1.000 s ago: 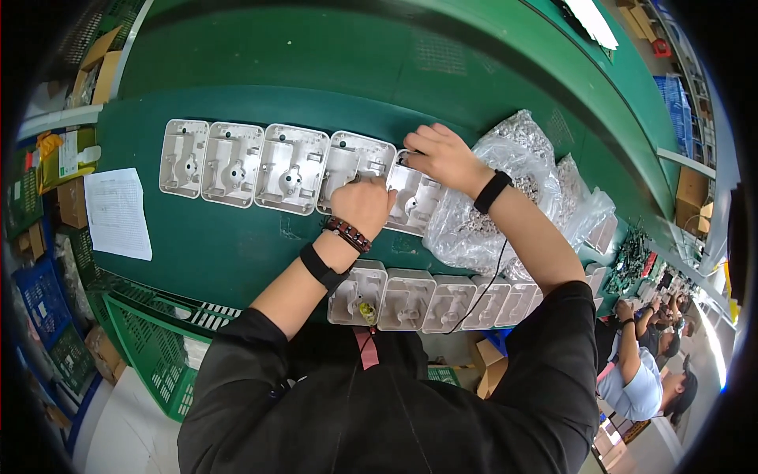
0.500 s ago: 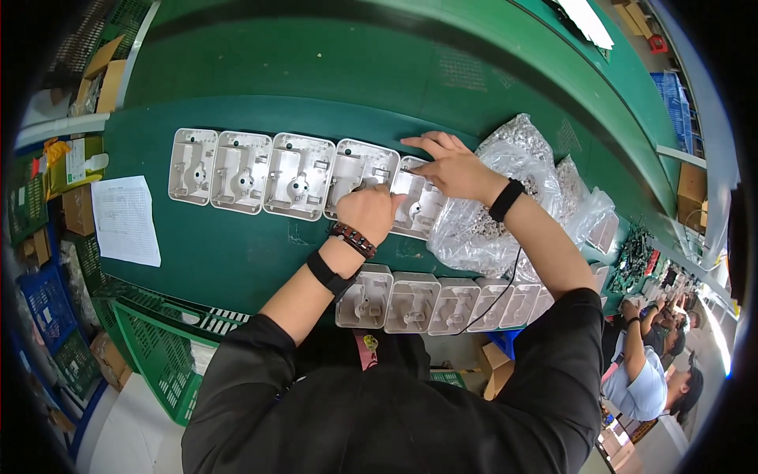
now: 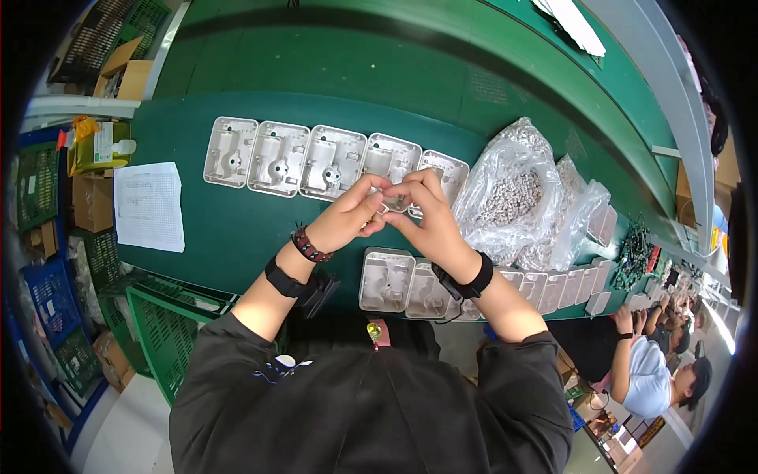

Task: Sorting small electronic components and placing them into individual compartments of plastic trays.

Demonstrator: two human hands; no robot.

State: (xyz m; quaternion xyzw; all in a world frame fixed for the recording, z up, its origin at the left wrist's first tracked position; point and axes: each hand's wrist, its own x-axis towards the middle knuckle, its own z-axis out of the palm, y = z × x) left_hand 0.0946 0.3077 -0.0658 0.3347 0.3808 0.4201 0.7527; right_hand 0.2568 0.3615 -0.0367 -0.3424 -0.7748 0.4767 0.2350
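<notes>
My left hand [image 3: 346, 216] and my right hand [image 3: 430, 220] meet above the near edge of a row of light grey plastic housings. Fingertips of both are pinched together around something small and pale, too covered to name. Behind them, the fourth housing [image 3: 392, 152] and the fifth housing [image 3: 444, 170] are partly hidden. Farther left, the third housing [image 3: 332, 158], second housing [image 3: 278, 158] and first housing [image 3: 232, 152] lie open side up, each with a small round fitting inside. Right of my right hand, an open clear plastic bag [image 3: 509, 197] is full of small metallic parts.
A second row of housings [image 3: 387, 280] runs along the near table edge, passing under my right wrist. A printed sheet [image 3: 148, 207] lies at left, above a green crate [image 3: 162, 340]. Another bag [image 3: 568, 217] and dark small parts [image 3: 632, 257] lie right; co-workers sit beyond.
My right hand has come away from the fifth housing and the bag side, moving left and nearer to me. My left hand has left the fourth housing; the two now meet at the fingertips.
</notes>
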